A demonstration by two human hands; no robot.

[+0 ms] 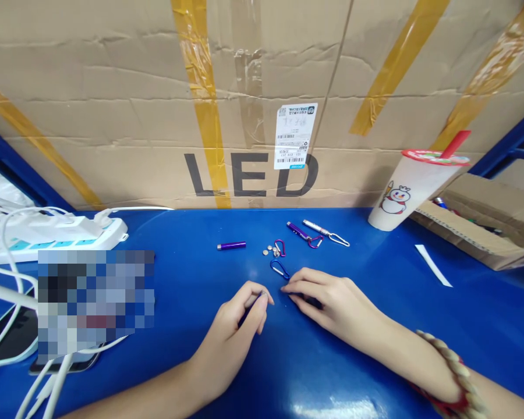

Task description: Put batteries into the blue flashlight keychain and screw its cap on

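My left hand [240, 320] is closed round a small dark blue object, mostly hidden by the fingers. My right hand [327, 297] rests on the blue table with its fingertips beside a blue carabiner [280, 269]; what lies under its palm is hidden. Beyond the hands are several button cells [266, 252] and a red carabiner [280, 248]. A purple metal tube [232, 246] lies to their left. Farther back right, a purple penlight [297, 230] with a carabiner lies against a silver penlight [318, 227] with a silver clip.
A tilted-looking white cup [399, 189] with a red straw stands at the back right, near an open cardboard box [475, 233] and a white strip [434, 266]. A power strip [87, 233], cables and phones [15, 331] occupy the left. A large carton [135, 128] borders the back.
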